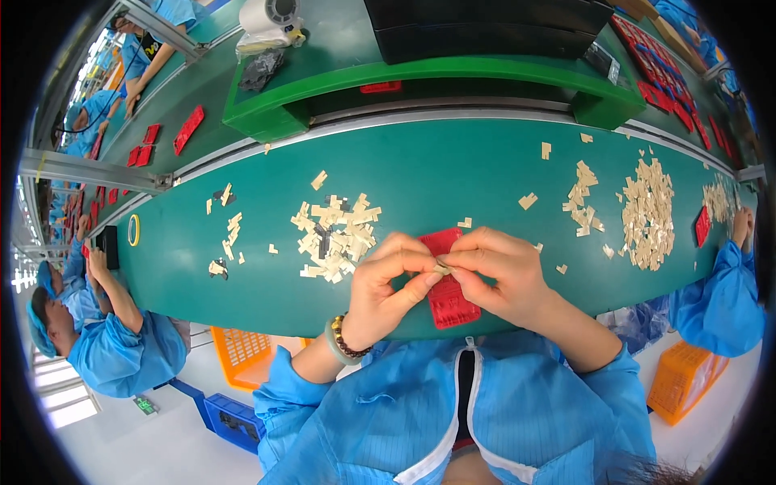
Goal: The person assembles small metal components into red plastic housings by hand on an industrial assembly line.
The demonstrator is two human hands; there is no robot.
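My left hand (380, 287) and my right hand (505, 275) meet at the middle of the green bench, thumbs and forefingers pinched together. Between the fingertips they share a small cream-coloured piece (441, 269), partly covered by the fingers. Directly beneath lies a red rectangular plastic part (454, 311), its middle hidden by my hands. To the left of my left hand spreads a loose pile of cream L-shaped pieces (335, 234) with a few dark ones among them. Beyond my right hand lies a smaller cluster of such pieces (582, 198).
A larger cream heap (649, 214) lies farther right, near a co-worker's sleeve (715, 295). A green raised shelf (436, 77) runs along the bench's back edge, carrying a black box (485, 28). At the left end is a yellow tape ring (133, 229). Orange crates (242, 356) stand below.
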